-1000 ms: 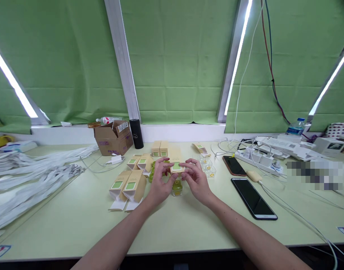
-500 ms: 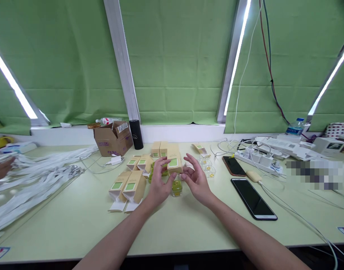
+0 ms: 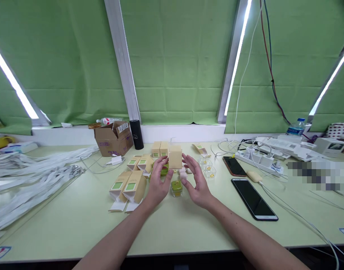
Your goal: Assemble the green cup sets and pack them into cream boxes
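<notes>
A small beige cardboard box (image 3: 175, 158) is held up between my two hands, a plain face toward me and a clear or white flap at its far top. My left hand (image 3: 160, 180) grips its left side with the fingertips. At the opposite side, the fingers of my right hand (image 3: 198, 183) rest against the box. Below it a clear square jar with a green lid (image 3: 177, 188) stands on the table between my thumbs. More green-lidded jars (image 3: 164, 170) and pale pink pieces (image 3: 183, 172) are partly hidden behind my hands.
Left of my hands stand several beige boxes (image 3: 135, 186), some with open flaps. To the right lie clear containers (image 3: 209, 171), a flattened box (image 3: 200, 149), two phones (image 3: 254, 198) and a power strip (image 3: 258, 160) with cables. White straps (image 3: 39, 187) cover the far left; a carton (image 3: 112, 139) stands behind.
The box has turned between my hands, so its green-labelled face no longer shows. My hands have spread slightly, uncovering the jar below. Another person's hand at the left edge has gone from view.
</notes>
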`<control>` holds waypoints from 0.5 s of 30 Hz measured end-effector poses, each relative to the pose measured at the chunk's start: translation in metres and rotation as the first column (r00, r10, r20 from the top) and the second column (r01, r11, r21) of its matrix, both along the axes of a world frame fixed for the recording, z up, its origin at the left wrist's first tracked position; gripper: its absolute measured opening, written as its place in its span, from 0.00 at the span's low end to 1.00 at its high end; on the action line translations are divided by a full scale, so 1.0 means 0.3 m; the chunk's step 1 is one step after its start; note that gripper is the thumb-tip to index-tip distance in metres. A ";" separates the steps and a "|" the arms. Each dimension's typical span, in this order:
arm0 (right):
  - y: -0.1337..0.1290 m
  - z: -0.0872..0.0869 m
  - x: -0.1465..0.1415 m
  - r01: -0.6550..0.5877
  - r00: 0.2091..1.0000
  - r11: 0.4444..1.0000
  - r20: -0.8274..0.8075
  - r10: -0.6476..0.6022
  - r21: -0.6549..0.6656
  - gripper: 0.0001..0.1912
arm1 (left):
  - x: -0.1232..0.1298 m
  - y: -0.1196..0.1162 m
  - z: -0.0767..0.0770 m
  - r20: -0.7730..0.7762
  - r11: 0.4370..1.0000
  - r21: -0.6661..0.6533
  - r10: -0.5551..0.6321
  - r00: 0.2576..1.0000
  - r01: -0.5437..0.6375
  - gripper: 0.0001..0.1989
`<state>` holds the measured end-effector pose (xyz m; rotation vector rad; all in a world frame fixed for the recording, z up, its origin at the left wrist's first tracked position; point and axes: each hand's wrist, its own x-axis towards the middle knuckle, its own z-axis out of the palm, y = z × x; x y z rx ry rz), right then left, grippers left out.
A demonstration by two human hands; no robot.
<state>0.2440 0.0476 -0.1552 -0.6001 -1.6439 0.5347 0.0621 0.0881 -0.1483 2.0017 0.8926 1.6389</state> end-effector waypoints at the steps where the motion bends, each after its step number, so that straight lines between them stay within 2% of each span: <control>1: -0.004 0.001 -0.001 0.005 0.999 1.000 0.034 -0.006 0.025 0.35 | -0.001 0.004 -0.001 0.029 1.000 -0.013 -0.012 1.000 0.012 0.18; 7: -0.015 0.008 0.008 0.065 0.957 0.978 0.265 -0.117 0.197 0.38 | 0.002 0.010 0.000 0.174 0.976 -0.148 -0.132 0.976 0.158 0.23; 10: -0.013 0.010 0.012 0.047 0.922 0.956 0.356 -0.153 0.289 0.38 | 0.006 0.007 0.007 0.247 0.966 -0.203 -0.105 0.963 0.158 0.28; 15: 0.001 -0.011 0.009 -0.004 0.903 0.931 0.402 -0.154 0.366 0.28 | 0.005 0.013 0.015 0.308 0.959 -0.244 -0.066 0.949 0.145 0.32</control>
